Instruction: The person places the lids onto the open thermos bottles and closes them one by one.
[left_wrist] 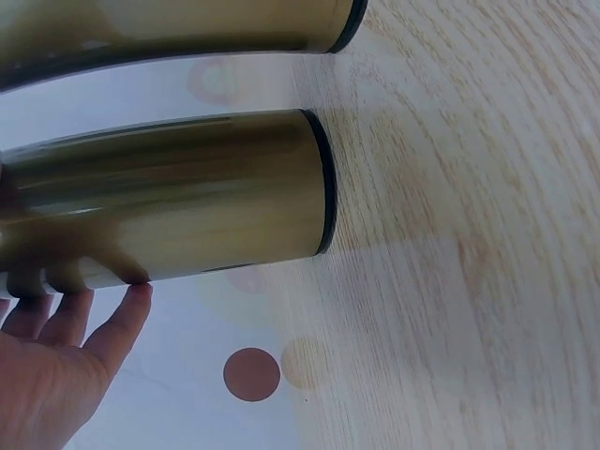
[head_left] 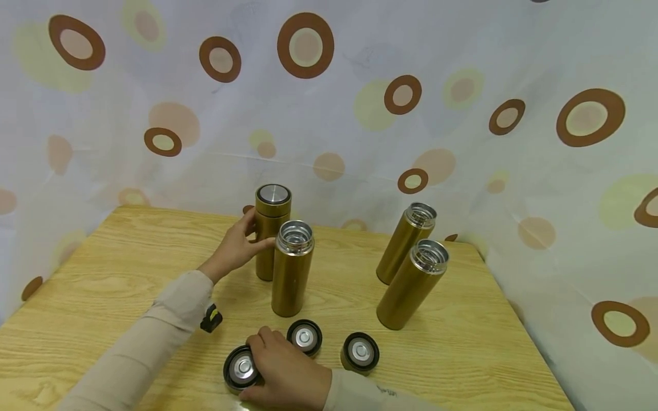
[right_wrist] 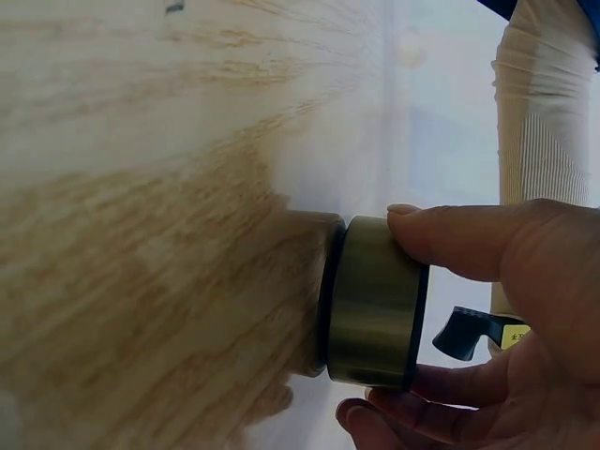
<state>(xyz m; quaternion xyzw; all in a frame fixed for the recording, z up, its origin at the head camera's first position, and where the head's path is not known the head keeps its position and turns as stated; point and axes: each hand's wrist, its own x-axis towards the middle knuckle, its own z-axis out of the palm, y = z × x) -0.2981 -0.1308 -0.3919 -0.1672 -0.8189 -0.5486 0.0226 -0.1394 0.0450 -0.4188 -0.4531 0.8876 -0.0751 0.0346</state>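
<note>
My left hand (head_left: 235, 245) holds a gold vacuum flask (head_left: 264, 228) at the back left, fingers along its side and thumb across its front. This flask stands upright with its lid on. In the left wrist view, the fingertips (left_wrist: 136, 298) touch the flask's gold wall (left_wrist: 216, 202). Close in front stands a lidless gold flask (head_left: 292, 279), its steel mouth showing. At the front of the table my right hand (head_left: 288, 368) grips a flask lid (head_left: 241, 368), which lies inner side up. The right wrist view shows thumb and fingers around the lid's gold side (right_wrist: 375, 305).
Two more lidless flasks stand at the right, one behind (head_left: 406, 242) and one nearer (head_left: 411, 288). Two other lids, one beside the right hand (head_left: 304, 337) and one farther right (head_left: 360, 353), lie inner side up. A patterned cloth (head_left: 329, 114) hangs behind the wooden table (head_left: 462, 354).
</note>
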